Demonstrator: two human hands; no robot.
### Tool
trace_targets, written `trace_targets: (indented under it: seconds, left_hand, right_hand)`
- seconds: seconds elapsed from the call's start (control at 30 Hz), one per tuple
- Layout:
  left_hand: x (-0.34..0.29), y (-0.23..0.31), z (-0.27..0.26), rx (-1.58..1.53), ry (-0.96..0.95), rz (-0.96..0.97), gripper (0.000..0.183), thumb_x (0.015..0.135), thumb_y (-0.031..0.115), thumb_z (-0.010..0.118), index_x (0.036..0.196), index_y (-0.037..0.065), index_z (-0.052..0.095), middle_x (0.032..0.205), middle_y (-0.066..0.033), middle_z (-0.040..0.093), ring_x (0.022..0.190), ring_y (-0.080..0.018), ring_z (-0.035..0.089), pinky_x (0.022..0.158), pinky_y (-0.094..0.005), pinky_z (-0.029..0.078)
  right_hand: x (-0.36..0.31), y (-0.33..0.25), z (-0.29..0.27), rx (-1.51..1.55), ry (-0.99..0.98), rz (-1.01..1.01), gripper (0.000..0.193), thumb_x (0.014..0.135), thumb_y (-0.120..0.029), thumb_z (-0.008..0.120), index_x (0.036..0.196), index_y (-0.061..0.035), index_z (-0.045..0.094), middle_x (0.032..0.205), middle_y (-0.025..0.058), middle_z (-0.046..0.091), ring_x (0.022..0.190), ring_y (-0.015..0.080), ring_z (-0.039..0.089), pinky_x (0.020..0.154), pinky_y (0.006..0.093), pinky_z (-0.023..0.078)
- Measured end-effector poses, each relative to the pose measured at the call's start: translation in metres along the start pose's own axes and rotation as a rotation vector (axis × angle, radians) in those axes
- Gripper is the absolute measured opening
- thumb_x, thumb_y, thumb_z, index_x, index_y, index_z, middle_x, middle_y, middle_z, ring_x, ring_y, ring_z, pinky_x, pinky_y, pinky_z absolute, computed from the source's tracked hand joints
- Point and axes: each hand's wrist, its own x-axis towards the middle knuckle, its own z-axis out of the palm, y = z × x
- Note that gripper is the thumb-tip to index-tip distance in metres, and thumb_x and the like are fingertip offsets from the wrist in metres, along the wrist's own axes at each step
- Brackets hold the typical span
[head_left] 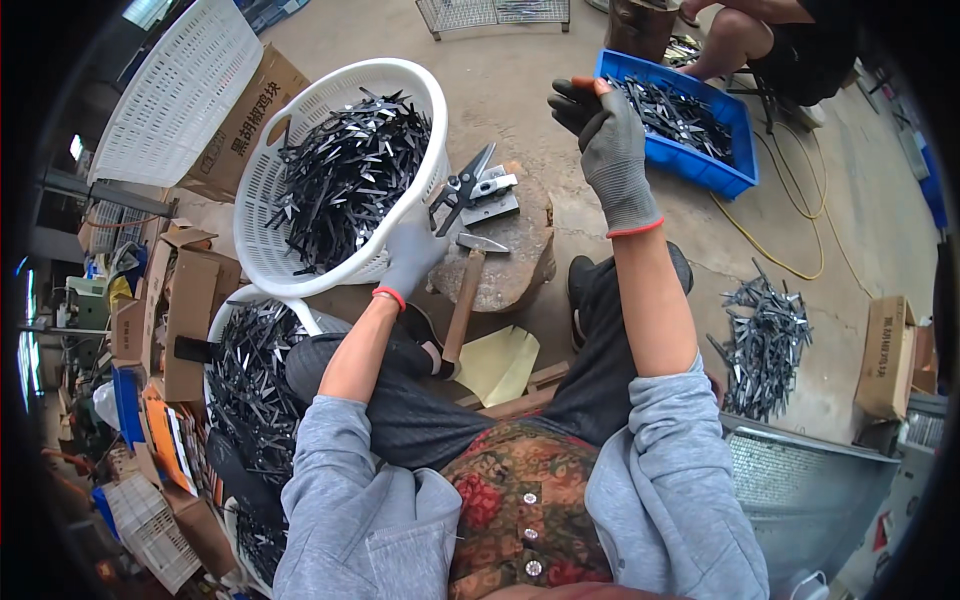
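My left hand (412, 250), in a grey glove with a red cuff, grips dark scissors (462, 188) by the handle end. The blades point up and away, over a small metal block (492, 205) on a wooden stump (525, 245). A hammer (468, 300) rests with its head on the stump's near side and its wooden handle toward me. Raised at the right, my gloved right hand (612, 150) has its fingers stretched out and holds nothing. It is beside the left end of a blue crate (715, 180) with scissors and dark metal pieces inside.
A large white basket (425, 95) of dark blades stands left of the stump; another filled white basket (315, 320) sits nearer. More metal pieces (765, 345) lie heaped on the floor at right. A yellow hose (815, 265) curves past the crate. A person (750, 40) sits beyond it.
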Motion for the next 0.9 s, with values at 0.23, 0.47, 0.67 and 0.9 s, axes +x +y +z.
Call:
trace_targets:
  seconds: [0.23, 0.47, 0.67, 0.9]
  left_hand:
    - [-0.004, 0.119, -0.198, -0.826, 0.736, 0.411, 0.009, 0.077, 0.002, 0.056, 0.076, 0.004, 0.046, 0.057, 0.0002, 0.050, 0.048, -0.0050, 0.049, 0.041, -0.0190, 0.038]
    - [-0.015, -0.024, 0.010, 0.202, 0.322, 0.190, 0.045, 0.064, 0.018, 0.061, 0.105, 0.003, 0.051, 0.077, -0.0176, 0.062, 0.076, -0.0321, 0.062, 0.074, -0.0382, 0.047]
    - [0.004, 0.059, -0.107, -0.477, 0.357, -0.065, 0.036, 0.067, 0.021, 0.066, 0.089, 0.002, 0.045, 0.066, -0.0063, 0.053, 0.055, -0.0167, 0.053, 0.058, -0.0309, 0.046]
    - [-0.020, 0.069, -0.140, -1.622, -0.707, 0.180, 0.063, 0.075, 0.035, 0.058, 0.122, -0.003, 0.040, 0.094, -0.0087, 0.054, 0.082, -0.0178, 0.055, 0.072, -0.0299, 0.045]
  right_hand:
    - [0.004, -0.009, -0.020, 0.024, 0.082, -0.090, 0.034, 0.092, -0.029, 0.041, 0.104, 0.0002, 0.054, 0.104, 0.0180, 0.060, 0.093, 0.0270, 0.060, 0.086, 0.0360, 0.047]
    - [0.001, -0.005, -0.007, 0.119, 0.151, -0.116, 0.034, 0.091, -0.028, 0.041, 0.101, 0.0010, 0.055, 0.099, 0.0179, 0.061, 0.087, 0.0264, 0.062, 0.080, 0.0361, 0.049]
    - [0.003, -0.003, -0.015, 0.134, 0.089, -0.029, 0.034, 0.091, -0.029, 0.042, 0.105, 0.0001, 0.054, 0.105, 0.0174, 0.059, 0.092, 0.0273, 0.060, 0.084, 0.0364, 0.047]
    - [-0.020, 0.018, 0.024, -0.281, -0.463, 0.176, 0.045, 0.094, -0.037, 0.039, 0.115, 0.0017, 0.050, 0.112, 0.0104, 0.056, 0.104, 0.0181, 0.053, 0.092, 0.0295, 0.038]
